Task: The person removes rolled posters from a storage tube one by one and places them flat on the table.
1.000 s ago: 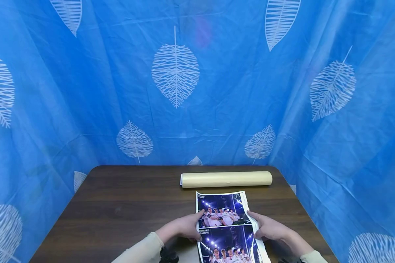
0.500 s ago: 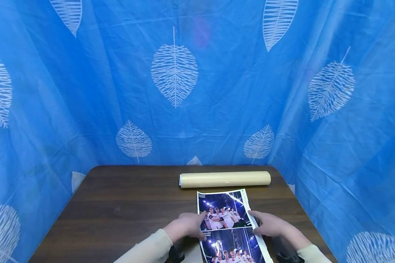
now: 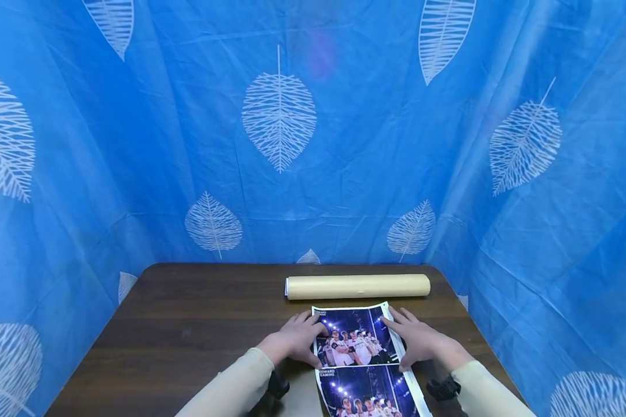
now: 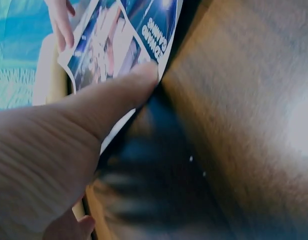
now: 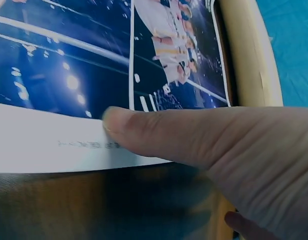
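Observation:
A glossy printed sheet [image 3: 359, 341] with two group photos and a white border lies on the dark wooden table, its near end cut off by the head view. My left hand [image 3: 294, 339] is at its left edge, fingers spread, with the index finger and thumb touching the print. At the right edge, my right hand [image 3: 419, 340] also has its fingers spread. In the right wrist view, the right thumb [image 5: 144, 131] rests flat on the white margin. The left thumb [image 4: 129, 85] lies on the sheet's edge in the left wrist view.
Behind the sheet, a cream roll [image 3: 359, 286] lies crosswise near the table's far edge. The wooden table [image 3: 188, 330] extends to the left. Blue cloth [image 3: 344, 174] with white leaf prints hangs around the back and sides.
Both hands have moved slightly forward along the sheet's edges, and their fingers have spread so that more of them show. The roll stays in place.

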Motion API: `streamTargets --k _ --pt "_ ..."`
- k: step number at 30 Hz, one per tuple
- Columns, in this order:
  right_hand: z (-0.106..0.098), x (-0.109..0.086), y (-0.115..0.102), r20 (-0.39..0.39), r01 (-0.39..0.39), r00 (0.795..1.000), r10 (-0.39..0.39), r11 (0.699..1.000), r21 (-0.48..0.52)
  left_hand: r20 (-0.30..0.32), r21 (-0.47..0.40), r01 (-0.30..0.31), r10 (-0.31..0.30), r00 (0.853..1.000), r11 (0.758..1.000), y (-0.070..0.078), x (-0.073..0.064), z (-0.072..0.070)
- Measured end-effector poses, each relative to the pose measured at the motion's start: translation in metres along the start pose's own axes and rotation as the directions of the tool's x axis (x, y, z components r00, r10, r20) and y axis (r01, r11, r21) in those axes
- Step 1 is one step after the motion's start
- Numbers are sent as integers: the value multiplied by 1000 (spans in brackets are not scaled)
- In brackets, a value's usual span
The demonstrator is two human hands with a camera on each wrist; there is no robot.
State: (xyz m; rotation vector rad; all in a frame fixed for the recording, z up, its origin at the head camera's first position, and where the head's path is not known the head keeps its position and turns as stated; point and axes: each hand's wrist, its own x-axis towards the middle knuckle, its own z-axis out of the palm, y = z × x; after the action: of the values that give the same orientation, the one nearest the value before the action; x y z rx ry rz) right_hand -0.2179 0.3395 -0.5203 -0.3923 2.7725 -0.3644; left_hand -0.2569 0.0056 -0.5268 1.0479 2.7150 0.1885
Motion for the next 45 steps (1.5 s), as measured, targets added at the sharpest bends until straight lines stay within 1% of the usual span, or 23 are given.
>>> streamTargets --k 5,9,11,14,17,19,23,30,35,37,45 --pt "-3 10 1 44 -37 998 41 995 -89 46 -68 -4 8 999 998 -8 5 -1" --pt "-6 14 0 90 -37 995 45 995 -88 61 -105 5 1 998 994 -11 7 -2" --pt "-8 16 -1 112 -44 992 52 996 -75 61 -107 11 -5 998 994 -11 7 -3" --pt "-9 19 -1 133 -59 989 70 995 -84 73 -109 44 -37 997 993 -11 7 -4" --pt "-9 23 -2 145 -63 986 82 989 -131 92 -102 83 -74 993 991 -11 7 -4" --pt "-9 24 -3 147 -61 985 85 985 -164 104 -94 100 -90 991 991 -12 6 -3" --pt "-11 24 -3 148 -65 984 95 978 -197 111 -53 108 -102 989 993 -12 8 -2" --pt "-12 24 -5 143 -102 981 130 977 -185 104 -10 142 -141 985 990 -9 10 -5" --pt "-11 24 -3 134 -118 980 146 973 -199 100 4 151 -150 984 989 -6 9 -4" --pt "-10 24 -2 131 -118 981 146 972 -203 96 6 153 -152 984 988 -5 8 -4" --pt "-11 22 1 118 -72 988 100 972 -222 89 5 169 -169 982 986 -2 8 0"
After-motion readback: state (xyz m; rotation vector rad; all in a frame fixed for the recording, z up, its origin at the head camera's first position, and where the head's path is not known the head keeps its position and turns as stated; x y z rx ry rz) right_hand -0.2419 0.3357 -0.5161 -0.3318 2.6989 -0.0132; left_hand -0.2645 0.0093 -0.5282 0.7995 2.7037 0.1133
